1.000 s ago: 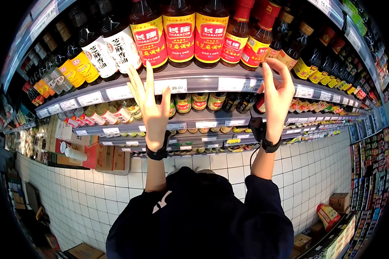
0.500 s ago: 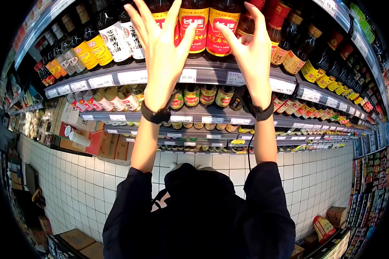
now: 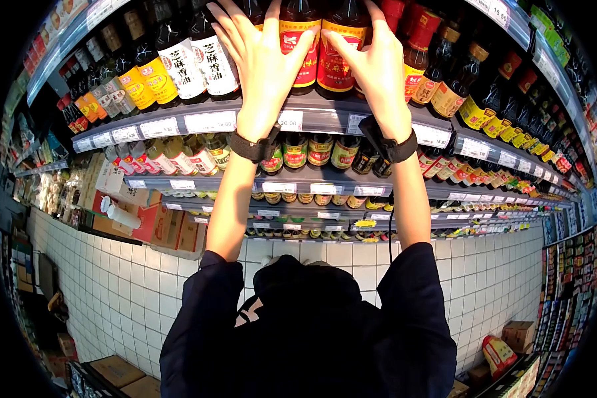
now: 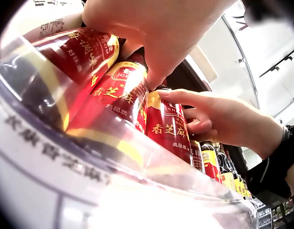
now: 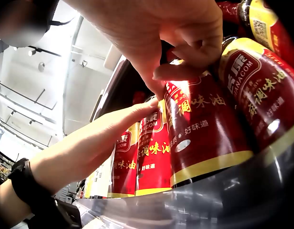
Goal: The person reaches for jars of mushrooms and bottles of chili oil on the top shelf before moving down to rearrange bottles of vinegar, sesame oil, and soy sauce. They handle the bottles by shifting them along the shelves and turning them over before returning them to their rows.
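Two dark sauce bottles with red-and-yellow labels stand side by side on the upper shelf. The left hand (image 3: 262, 73) grips the left one (image 3: 304, 74), its thumb across the label and its forefinger on the far side; the other fingers spread over a neighbouring bottle. Around the right bottle (image 3: 335, 74) lies the right hand (image 3: 385, 73), thumb on the front and fingers curled at its side. In the left wrist view the right thumb touches the bottle (image 4: 170, 133) near its shoulder. Fingers hide part of both bottles; the right wrist view shows curled fingers (image 5: 197, 52) over a label (image 5: 204, 129).
White-labelled bottles (image 3: 212, 66) stand to the left, yellow-labelled ones (image 3: 481, 109) to the right. A shelf edge with price tags (image 3: 209, 122) runs below the hands, with lower shelves of jars (image 3: 320, 151). Cartons (image 3: 169, 222) stand at the left on the tiled floor (image 3: 146, 285).
Both hands have moved up from the shelf edge onto the bottles and drawn closer together. The fingers of the right hand have come in around its bottle, and the left thumb now crosses a label.
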{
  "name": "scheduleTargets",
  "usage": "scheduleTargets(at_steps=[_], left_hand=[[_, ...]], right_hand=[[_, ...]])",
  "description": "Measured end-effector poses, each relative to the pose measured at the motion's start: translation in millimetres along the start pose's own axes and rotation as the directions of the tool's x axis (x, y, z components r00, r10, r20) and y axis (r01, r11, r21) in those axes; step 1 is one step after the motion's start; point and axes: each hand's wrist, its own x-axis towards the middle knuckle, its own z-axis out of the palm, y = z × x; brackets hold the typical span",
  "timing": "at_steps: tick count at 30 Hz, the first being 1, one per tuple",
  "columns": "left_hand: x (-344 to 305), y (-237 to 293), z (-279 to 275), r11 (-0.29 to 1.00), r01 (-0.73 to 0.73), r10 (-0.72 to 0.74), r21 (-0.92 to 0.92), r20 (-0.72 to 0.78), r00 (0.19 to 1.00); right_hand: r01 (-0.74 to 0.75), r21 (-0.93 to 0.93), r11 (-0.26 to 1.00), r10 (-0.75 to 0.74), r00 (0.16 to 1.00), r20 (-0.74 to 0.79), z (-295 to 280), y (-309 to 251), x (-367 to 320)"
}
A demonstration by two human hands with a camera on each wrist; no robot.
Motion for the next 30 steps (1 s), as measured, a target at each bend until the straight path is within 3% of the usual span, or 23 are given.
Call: scheduleTargets(at_steps=[3, 11, 13, 14, 15, 17, 21, 22, 25, 26, 30], left_hand=[[-0.5, -0.5, 0.2, 1.000, -0.006, 0.006, 0.006, -0.007, 1.000], [-2.8, -1.4, -6.5, 0.998, 0.015, -0.014, -0.056, 0.031, 0.999], [-3.7, 2.0, -17.2, 0.993, 0.073, -0.061, -0.097, 0.121, 0.991], [-5.4, 6.4, -24.2, 0.991, 0.034, -0.049, 0.131, 0.117, 0.992], [-5.1, -1.0, -17.1, 0.996, 0.028, -0.020, -0.083, 0.095, 0.995], [-21.1, -5.3, -15.7, 0.982, 0.053, -0.031, -0.183, 0.121, 0.992], [-45.5, -0.8, -25.9, 0.953, 0.120, -0.063, -0.279, 0.207, 0.976], [-50.4, 1.1, -26.4, 0.939, 0.142, -0.079, -0.314, 0.206, 0.975], [-68.0, 2.2, -27.6, 0.938, 0.141, -0.084, -0.317, 0.186, 0.979], [-72.2, 1.7, -25.6, 0.919, 0.186, -0.127, -0.348, 0.187, 0.974], [-74.3, -2.8, -26.0, 0.910, 0.201, -0.133, -0.362, 0.202, 0.970]], right_hand=[[0.017, 0.096, 0.995, -0.018, 1.000, 0.014, 2.8, -0.1, 2.2], [0.046, 0.067, 0.997, -0.045, 0.999, -0.010, 4.7, 5.0, 3.2], [-0.016, 0.086, 0.996, 0.014, 1.000, 0.026, 2.4, 0.3, 3.4], [-0.042, 0.094, 0.995, 0.039, 0.999, 0.030, 2.9, -0.2, 3.3], [-0.042, 0.091, 0.995, 0.040, 0.999, 0.026, 3.3, 0.2, 2.6], [-0.083, 0.066, 0.994, 0.081, 0.996, 0.021, 3.4, 0.9, 1.1], [-0.088, 0.174, 0.981, 0.092, 0.996, -0.016, 8.4, 3.3, -3.7], [-0.255, 0.050, 0.966, 0.252, 0.966, 0.056, -0.4, -6.3, -5.8], [-0.284, 0.026, 0.958, 0.282, 0.957, 0.062, 2.6, 0.1, -15.3], [-0.132, -0.014, 0.991, 0.132, 0.991, -0.003, 4.6, 11.0, -16.6], [0.015, -0.044, 0.999, -0.023, 0.981, -0.192, 5.9, -2.3, -14.8]])
